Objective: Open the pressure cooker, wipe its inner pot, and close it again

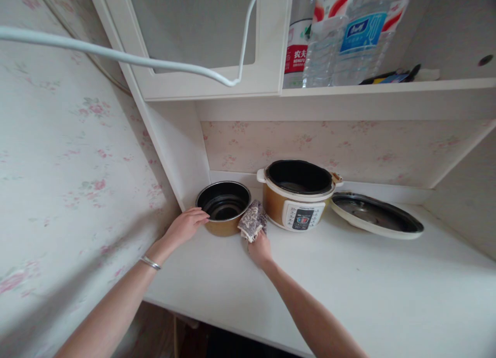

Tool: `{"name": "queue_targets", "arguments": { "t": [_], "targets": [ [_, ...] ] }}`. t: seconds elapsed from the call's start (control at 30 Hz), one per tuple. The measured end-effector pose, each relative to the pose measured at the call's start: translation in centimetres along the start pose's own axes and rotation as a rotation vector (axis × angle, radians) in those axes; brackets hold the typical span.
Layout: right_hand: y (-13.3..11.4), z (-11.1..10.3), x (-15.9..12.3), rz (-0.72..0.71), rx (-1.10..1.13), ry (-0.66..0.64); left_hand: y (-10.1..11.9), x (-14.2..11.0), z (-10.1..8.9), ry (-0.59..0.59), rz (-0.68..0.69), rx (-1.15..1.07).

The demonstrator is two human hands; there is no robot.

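Head view, pot: dark-lined, gold-sided pot [222, 228] upright on the white counter [310, 280], left of the cooker body [274, 207].
Left hand: left hand [188, 224] at the pot's outer side, fingers extended to the rim; thumb hidden, so a pinch cannot be confirmed. Risk: if this hold is light, one-sided rubbing could turn or slide the pot.
Right hand: right hand [259, 248] closed on a bunched patterned cloth [252, 221], between pot and cooker.
Cloth: at the pot's right side; contact pressure cannot be told. Risk: a loose fold could catch on the rim and tip the pot.
Cooker body: open, upright, close by the cloth. Risk: a wide sweep could knock it, the gap being narrow.
Lid: lid [372, 213] underside up, beside the cooker. Risk: a shifted cooker could push it.
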State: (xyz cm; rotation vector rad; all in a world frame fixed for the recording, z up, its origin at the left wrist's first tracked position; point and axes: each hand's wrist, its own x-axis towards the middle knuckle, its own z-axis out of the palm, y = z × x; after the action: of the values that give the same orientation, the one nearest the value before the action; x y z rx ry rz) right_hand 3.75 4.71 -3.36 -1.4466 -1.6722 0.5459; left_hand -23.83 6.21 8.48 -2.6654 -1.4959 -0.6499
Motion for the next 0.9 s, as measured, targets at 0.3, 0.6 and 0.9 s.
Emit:
{"name": "queue_targets", "arguments": {
  "t": [0.3,0.6,0.9],
  "targets": [
    [-0.1,0.2,-0.2,-0.033,-0.036,0.005,7.8,1.5,5.5,0.353,-0.124,-0.074],
    [0.5,0.2,-0.1,-0.078,-0.044,0.021,12.2,2.4,6.7,0.239,-0.026,-0.089],
    [-0.2,-0.3,-0.3,-0.024,-0.026,0.014,0.2,-0.2,0.0,0.105,0.026,0.180]
  ]
}}
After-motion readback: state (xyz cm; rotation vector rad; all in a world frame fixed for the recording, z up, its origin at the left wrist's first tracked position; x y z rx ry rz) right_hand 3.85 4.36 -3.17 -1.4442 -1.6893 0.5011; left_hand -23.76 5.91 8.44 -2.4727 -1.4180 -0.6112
